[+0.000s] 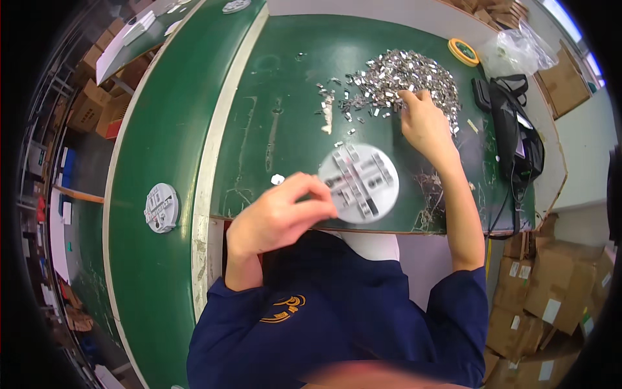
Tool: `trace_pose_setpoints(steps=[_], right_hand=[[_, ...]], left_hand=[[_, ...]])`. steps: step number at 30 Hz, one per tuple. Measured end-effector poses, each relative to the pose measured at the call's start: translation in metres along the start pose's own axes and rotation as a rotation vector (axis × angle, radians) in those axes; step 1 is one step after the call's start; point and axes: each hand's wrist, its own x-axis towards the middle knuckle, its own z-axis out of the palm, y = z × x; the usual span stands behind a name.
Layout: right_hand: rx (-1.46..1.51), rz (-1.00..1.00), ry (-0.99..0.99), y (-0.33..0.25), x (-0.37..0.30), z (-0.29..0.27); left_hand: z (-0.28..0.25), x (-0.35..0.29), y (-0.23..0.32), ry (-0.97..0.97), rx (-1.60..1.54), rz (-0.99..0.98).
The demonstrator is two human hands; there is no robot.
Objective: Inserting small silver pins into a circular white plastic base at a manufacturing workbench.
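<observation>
A round, pale grey-white plastic disc (382, 201) with raised grey blocks and a dark slot is at the near edge of the green table. My left hand (278, 211) is closed at the disc's left rim, thumb and fingers pinching it. The disc looks slightly blurred. My right hand (426, 123) reaches to the near side of a large heap of small shiny metal pieces (414, 65), its fingers bent down and drawn together. What lies between those fingertips is too small to make out. Several loose metal pieces (353, 104) are scattered left of the heap.
A yellow tape roll (464, 52), a clear plastic bag (518, 52) and a black bag (515, 129) with straps line the table's right side. Left of a pale divider, a green belt surface (149, 272) carries another disc (161, 207). Cardboard boxes (557, 285) are stacked lower right.
</observation>
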Motion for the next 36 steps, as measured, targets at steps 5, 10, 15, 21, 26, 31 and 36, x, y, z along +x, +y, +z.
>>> trace_pose_setpoints(steps=[5, 10, 15, 21, 26, 31, 36], right_hand=[[0.043, -0.08, -0.117, -0.005, -0.012, 0.014], [0.434, -0.208, -0.196, -0.012, -0.019, -0.016], [0.478, -0.128, -0.339, -0.012, -0.017, -0.024], [0.476, -0.162, -0.346, -0.024, -0.025, -0.001], [0.455, -0.225, -0.277, -0.026, -0.03, 0.005], [0.612, 0.062, -0.11, -0.045, -0.054, -0.05], [0.669, -0.007, 0.125, -0.036, -0.07, -0.062]], left_hand=[[0.035, -0.008, -0.012, -0.097, -0.065, -0.061], [0.037, -0.012, -0.015, -0.054, -0.085, -0.118], [0.04, -0.014, -0.017, -0.035, -0.141, -0.156], [0.05, -0.015, -0.022, 0.01, -0.115, -0.166], [0.058, -0.031, -0.005, 0.272, -0.046, -0.224], [0.081, -0.121, -0.008, 0.634, 0.116, -0.064], [0.137, -0.243, -0.067, 0.62, 0.686, -0.925]])
